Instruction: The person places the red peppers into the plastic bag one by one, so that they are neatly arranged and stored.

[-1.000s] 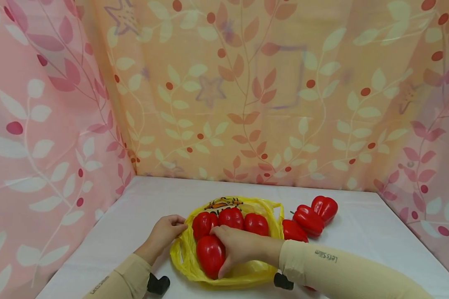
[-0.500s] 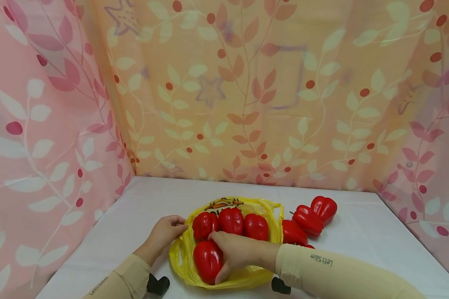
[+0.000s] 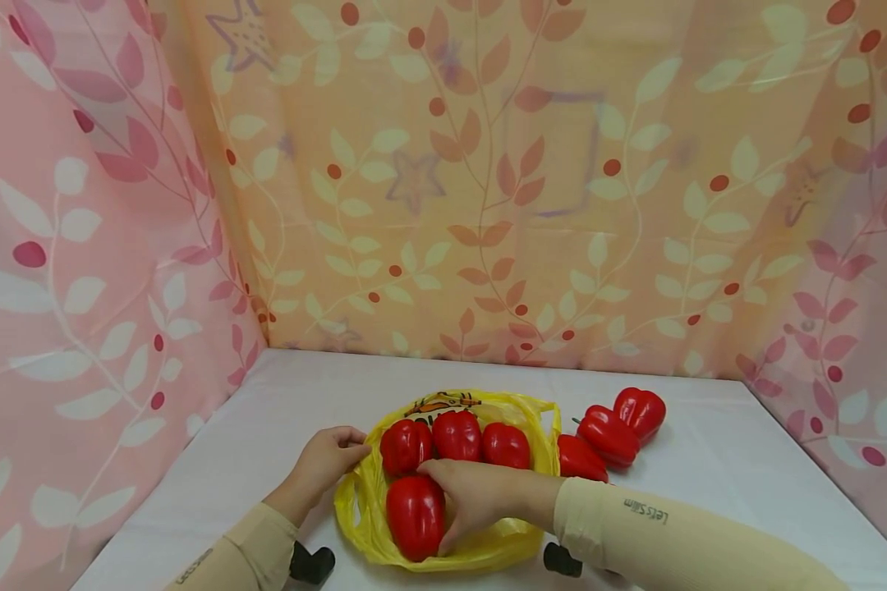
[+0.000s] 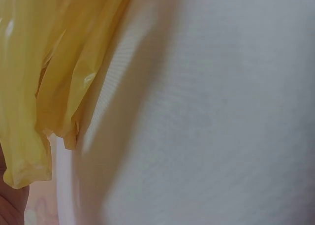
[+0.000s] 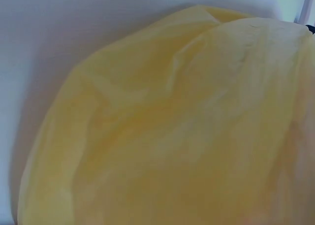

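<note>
A yellow plastic bag [image 3: 480,560] lies with its mouth spread wide in the head view. My left hand [image 3: 330,460] pinches the bag's left rim between thumb and fingers. Inside the bag's near left part, my right hand [image 3: 473,497] grips a red bell pepper [image 3: 415,517] from its right side. Three more red bell peppers [image 3: 457,435] sit in a row at the back of the bag. Yellow folds of the bag [image 4: 74,62] hang beside the left hand in the left wrist view. Bag plastic [image 5: 172,116] fills most of the right wrist view, hiding the right fingers.
Right of the bag, three red bell peppers [image 3: 608,436] lie on the white tabletop [image 3: 695,443], one partly behind the bag. Black wrist-camera pieces [image 3: 313,564] show below both wrists. Floral curtains [image 3: 488,205] enclose the back and sides.
My right hand and the red bell pepper in it have shifted slightly nearer the front of the bag, and the pepper has turned a little. My left hand has stayed at the rim.
</note>
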Motion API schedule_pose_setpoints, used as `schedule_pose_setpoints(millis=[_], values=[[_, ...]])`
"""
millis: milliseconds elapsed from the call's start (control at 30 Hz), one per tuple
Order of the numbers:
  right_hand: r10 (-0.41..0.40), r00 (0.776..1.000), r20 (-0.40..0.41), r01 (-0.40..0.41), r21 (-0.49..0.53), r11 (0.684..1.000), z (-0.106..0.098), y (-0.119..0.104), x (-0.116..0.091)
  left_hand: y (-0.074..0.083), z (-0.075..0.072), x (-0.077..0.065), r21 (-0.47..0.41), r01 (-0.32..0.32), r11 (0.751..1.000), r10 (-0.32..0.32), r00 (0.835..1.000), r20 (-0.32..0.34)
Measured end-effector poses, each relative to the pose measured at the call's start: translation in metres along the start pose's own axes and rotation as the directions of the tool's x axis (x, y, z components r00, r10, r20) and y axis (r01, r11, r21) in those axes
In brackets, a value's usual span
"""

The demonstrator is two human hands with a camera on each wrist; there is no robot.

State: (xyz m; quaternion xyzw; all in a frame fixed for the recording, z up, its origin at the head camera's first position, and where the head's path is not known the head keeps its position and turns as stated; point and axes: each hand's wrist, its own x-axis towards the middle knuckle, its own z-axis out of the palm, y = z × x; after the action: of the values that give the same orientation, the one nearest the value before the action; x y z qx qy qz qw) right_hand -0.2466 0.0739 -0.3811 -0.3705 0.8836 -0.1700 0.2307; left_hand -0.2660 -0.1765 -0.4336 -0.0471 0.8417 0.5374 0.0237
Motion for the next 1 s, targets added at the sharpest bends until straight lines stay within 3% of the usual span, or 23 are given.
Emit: schedule_pose_setpoints(millis=[467,1000], values=[[-0.052,0.998,-0.044,0.051,-0.024,0.998,-0.013,0.002,-0.009,0.000,-0.001,0.000,-0.004,0.003,1.000,-0.003,1.000,0.002],[-0.128,0.978,-0.167,0.115,-0.090,0.989,-0.039,0.006,-0.030,0.001,-0.002,0.001,-0.017,0.013,1.000,-0.013,1.000,-0.008]])
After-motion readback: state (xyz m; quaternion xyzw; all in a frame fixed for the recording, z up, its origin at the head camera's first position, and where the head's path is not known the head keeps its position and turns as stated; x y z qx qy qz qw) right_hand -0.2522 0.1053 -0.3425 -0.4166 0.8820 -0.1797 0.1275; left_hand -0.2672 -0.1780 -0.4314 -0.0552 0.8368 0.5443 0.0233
